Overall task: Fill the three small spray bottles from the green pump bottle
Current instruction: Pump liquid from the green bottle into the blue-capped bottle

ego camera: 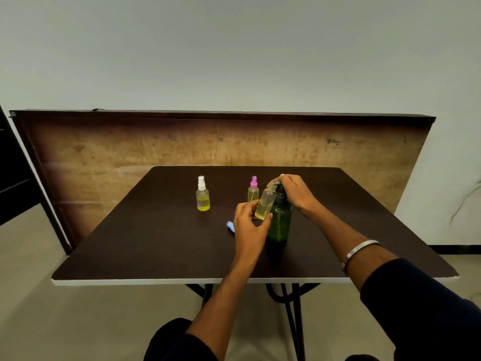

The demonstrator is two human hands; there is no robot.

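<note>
The green pump bottle (280,222) stands upright on the dark table (156,243), right of centre. My right hand (292,190) lies over its pump head, fingers curled on the nozzle. My left hand (248,227) holds an uncapped small spray bottle (265,204) tilted, its mouth up at the pump spout; yellow liquid sits in its lower part. A white-capped spray bottle (202,194) with yellow liquid stands at the left. Just behind the held bottle stands a pink-capped spray bottle (253,190). A blue spray cap (230,226) lies on the table, partly hidden by my left hand.
A brown wooden board (130,152) leans upright behind the table, close to its far edge. A dark doorway or cabinet (13,178) is at the far left. The table's white front edge (156,281) faces me, with metal legs below.
</note>
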